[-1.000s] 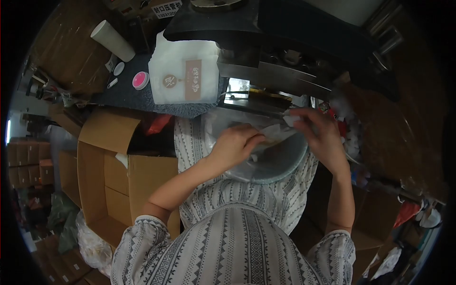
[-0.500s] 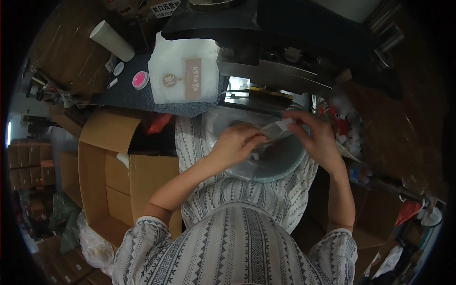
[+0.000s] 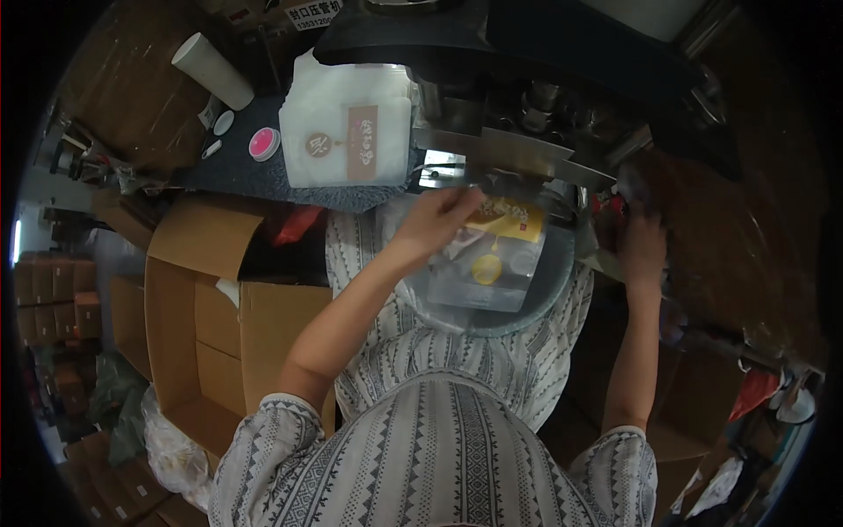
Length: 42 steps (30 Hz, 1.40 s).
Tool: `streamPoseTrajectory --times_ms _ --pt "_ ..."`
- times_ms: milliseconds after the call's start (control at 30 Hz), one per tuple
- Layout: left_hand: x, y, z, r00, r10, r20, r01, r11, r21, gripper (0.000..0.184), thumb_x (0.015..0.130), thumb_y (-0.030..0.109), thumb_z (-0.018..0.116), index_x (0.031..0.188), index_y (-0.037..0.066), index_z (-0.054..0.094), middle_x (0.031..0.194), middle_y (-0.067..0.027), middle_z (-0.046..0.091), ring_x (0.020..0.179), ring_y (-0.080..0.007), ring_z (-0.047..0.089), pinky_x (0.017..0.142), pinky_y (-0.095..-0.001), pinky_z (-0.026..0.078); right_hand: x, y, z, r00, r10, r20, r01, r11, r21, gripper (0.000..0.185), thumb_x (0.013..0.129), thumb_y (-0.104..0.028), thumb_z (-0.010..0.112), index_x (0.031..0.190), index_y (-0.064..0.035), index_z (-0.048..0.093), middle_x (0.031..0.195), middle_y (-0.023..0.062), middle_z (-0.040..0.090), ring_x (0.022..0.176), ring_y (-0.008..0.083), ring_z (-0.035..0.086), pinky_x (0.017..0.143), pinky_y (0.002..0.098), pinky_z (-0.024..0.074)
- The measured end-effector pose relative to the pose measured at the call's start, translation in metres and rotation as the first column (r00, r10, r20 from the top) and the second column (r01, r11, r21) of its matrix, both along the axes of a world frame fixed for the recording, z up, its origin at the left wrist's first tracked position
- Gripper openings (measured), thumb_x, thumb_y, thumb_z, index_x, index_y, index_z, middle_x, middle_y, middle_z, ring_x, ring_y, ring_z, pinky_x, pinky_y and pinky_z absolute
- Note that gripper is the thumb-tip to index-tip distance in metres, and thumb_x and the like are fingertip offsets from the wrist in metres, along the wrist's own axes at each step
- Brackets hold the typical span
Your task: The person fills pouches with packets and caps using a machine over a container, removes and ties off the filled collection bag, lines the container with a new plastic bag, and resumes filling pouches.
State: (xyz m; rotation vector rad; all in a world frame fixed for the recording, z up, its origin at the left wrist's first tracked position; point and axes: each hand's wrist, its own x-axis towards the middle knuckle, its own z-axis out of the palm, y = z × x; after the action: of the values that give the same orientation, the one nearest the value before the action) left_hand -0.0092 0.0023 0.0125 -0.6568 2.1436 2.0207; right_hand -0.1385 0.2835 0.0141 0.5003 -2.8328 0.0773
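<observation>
My left hand [image 3: 436,226] is closed on the upper edge of a clear plastic pouch [image 3: 492,285] with a yellow printed band. The pouch hangs spread out over a round basin [image 3: 500,330] on my lap, covering much of its inside. To the right, my right hand [image 3: 645,246] reaches down among small red and white items [image 3: 608,207] beside the machine. Its fingers are blurred and partly hidden, so whether they hold anything does not show. A dark press-like machine [image 3: 527,145] with metal parts stands just beyond the pouch.
A stack of white printed pouches [image 3: 307,167] lies on a dark cloth-covered surface at the left. Near it are a pink-topped round pad [image 3: 262,143] and a white cup-shaped cylinder [image 3: 213,72]. An open cardboard box [image 3: 198,351] stands left of my lap.
My right hand has left the pouch and moved right to the red and white items. My left hand has moved slightly up, and the pouch now hangs flat with its print showing.
</observation>
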Motion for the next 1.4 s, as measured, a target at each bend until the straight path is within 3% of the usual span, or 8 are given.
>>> streamPoseTrajectory --times_ms 133,200,467,733,1067,1167,1233,1400 --pt "0.028 -0.050 0.004 0.904 0.051 -0.425 -0.316 0.749 -0.582 0.047 0.089 0.031 0.062 0.120 -0.003 0.054 0.114 -0.0200 0.058 0.100 -0.0249 0.060 0.084 -0.0379 0.048 0.003 0.005 -0.001 0.994 0.058 0.098 -0.038 0.981 -0.192 0.024 0.087 -0.006 0.051 0.110 -0.0032 0.054 0.107 0.0202 0.059 0.096 0.0438 0.059 0.076 0.0500 0.0491" --pt "0.039 -0.064 -0.037 0.974 -0.089 -0.211 -0.227 -0.252 -0.941 0.051 0.087 0.025 0.064 0.129 0.001 0.047 0.125 -0.0186 0.051 0.112 -0.0302 0.052 0.095 -0.0429 0.040 0.007 0.004 0.008 0.984 0.037 0.177 -0.002 0.981 -0.196 0.022 0.086 -0.006 0.052 0.107 -0.0032 0.057 0.108 0.0211 0.058 0.095 0.0432 0.059 0.076 0.0490 0.0487" --pt "0.076 -0.073 -0.017 0.938 0.024 -0.345 -0.334 0.321 -0.886 0.017 0.082 0.009 0.063 0.099 0.008 0.064 0.084 -0.0114 0.058 0.081 -0.0318 0.058 0.068 -0.0411 0.046 0.036 -0.013 0.060 0.926 0.331 0.183 -0.164 0.787 -0.595 0.025 0.083 0.000 0.057 0.108 -0.0040 0.061 0.096 0.0158 0.063 0.083 0.0322 0.065 0.068 0.0378 0.0521" --pt "0.063 -0.065 -0.001 0.874 0.013 -0.485 -0.478 0.197 -0.856 0.012 0.080 0.004 0.064 0.091 0.007 0.066 0.079 -0.0096 0.058 0.072 -0.0297 0.059 0.061 -0.0369 0.047 0.069 -0.090 0.059 0.718 0.673 0.176 -0.375 0.587 -0.717 0.022 0.083 -0.005 0.065 0.105 -0.0043 0.062 0.093 0.0118 0.065 0.080 0.0282 0.065 0.069 0.0356 0.0522" --pt "0.082 -0.007 0.033 0.899 -0.280 -0.336 -0.131 0.561 -0.817 0.015 0.079 -0.001 0.065 0.092 0.004 0.067 0.079 -0.0098 0.062 0.064 -0.0236 0.060 0.055 -0.0273 0.046 0.072 -0.104 0.067 0.533 0.840 0.103 -0.512 0.417 -0.751 0.025 0.082 -0.008 0.066 0.106 -0.0037 0.062 0.096 0.0126 0.066 0.087 0.0304 0.064 0.073 0.0360 0.0514" --pt "0.065 0.007 0.016 0.870 -0.359 -0.338 0.025 0.716 -0.698 0.011 0.084 0.007 0.064 0.092 0.001 0.067 0.078 -0.0077 0.063 0.059 -0.0191 0.060 0.053 -0.0274 0.045 0.063 -0.093 0.063 0.536 0.763 0.362 -0.277 0.564 -0.778 0.028 0.082 -0.006 0.066 0.110 -0.0045 0.063 0.097 0.0107 0.066 0.085 0.0215 0.064 0.073 0.0305 0.0506" --pt "0.047 0.016 0.011 0.994 -0.008 -0.109 0.013 0.998 0.054 0.019 0.088 0.017 0.064 0.092 -0.002 0.066 0.076 -0.0048 0.063 0.058 -0.0126 0.057 0.054 -0.0258 0.046 0.056 -0.084 0.052 0.730 0.611 0.307 -0.144 0.576 -0.804 0.026 0.084 -0.007 0.064 0.110 -0.0038 0.063 0.097 0.0111 0.066 0.083 0.0196 0.064 0.072 0.0300 0.0499" --pt "0.001 0.010 0.009 0.999 0.015 0.046 -0.027 0.964 0.263 0.024 0.089 0.022 0.065 0.096 -0.001 0.064 0.079 -0.0042 0.062 0.066 -0.0087 0.057 0.062 -0.0217 0.051 0.056 -0.049 0.067 0.872 0.428 0.236 -0.222 0.777 -0.590 0.027 0.083 -0.010 0.066 0.108 -0.0038 0.062 0.095 0.0132 0.066 0.081 0.0275 0.067 0.069 0.0354 0.0521"
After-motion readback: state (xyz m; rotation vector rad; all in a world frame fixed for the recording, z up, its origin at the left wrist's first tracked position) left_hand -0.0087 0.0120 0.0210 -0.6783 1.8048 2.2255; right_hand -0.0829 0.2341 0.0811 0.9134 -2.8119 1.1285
